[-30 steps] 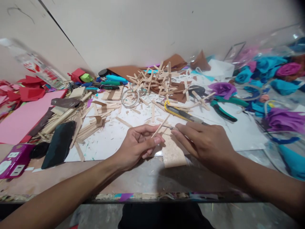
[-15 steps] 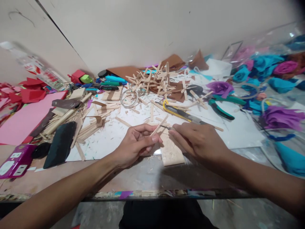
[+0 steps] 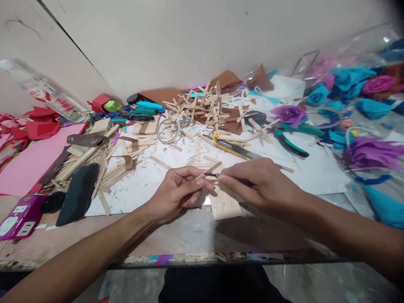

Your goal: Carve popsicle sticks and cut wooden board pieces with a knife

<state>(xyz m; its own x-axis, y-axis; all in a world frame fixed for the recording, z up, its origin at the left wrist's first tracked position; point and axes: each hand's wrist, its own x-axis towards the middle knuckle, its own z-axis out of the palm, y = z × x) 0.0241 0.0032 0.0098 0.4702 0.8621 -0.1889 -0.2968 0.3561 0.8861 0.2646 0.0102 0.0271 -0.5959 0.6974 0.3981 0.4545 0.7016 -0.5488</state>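
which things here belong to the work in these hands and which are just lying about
Likely the job:
wooden stick, in the left hand
thin tool, in the right hand
pale slab, below the hands

Seemingly just lying about:
plastic bottle
pink sheet
dark phone-like slab
green-handled tool

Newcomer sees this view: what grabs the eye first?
Probably the tangle of crossed wooden sticks heaped at back centre. In front of it, the left hand pinches a stick and the right hand holds a thin dark tool at it. Bright paper flowers crowd the right side.
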